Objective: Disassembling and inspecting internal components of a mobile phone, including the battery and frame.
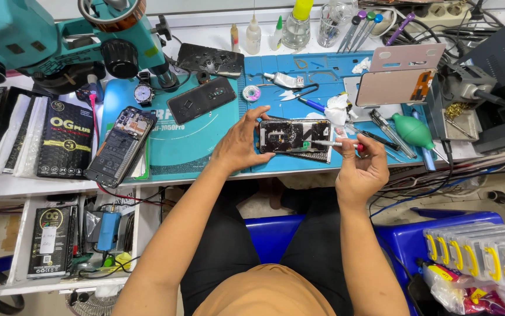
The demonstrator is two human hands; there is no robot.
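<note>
An opened phone (294, 136) with its back removed lies on the blue work mat (276, 64) near the bench's front edge. My left hand (242, 142) steadies the phone's left end, fingers spread over its edge. My right hand (362, 165) grips a small precision screwdriver (335, 143) with a red-tipped handle. Its tip points left onto the phone's lower right part.
A second opened phone (117, 146) lies on the left teal mat, with a black back cover (201, 99) and a wristwatch (143, 92) behind it. A teal microscope (59, 35) stands at back left. Bottles, tweezers, a green air blower (415, 130) and a screen panel (394, 86) crowd the right.
</note>
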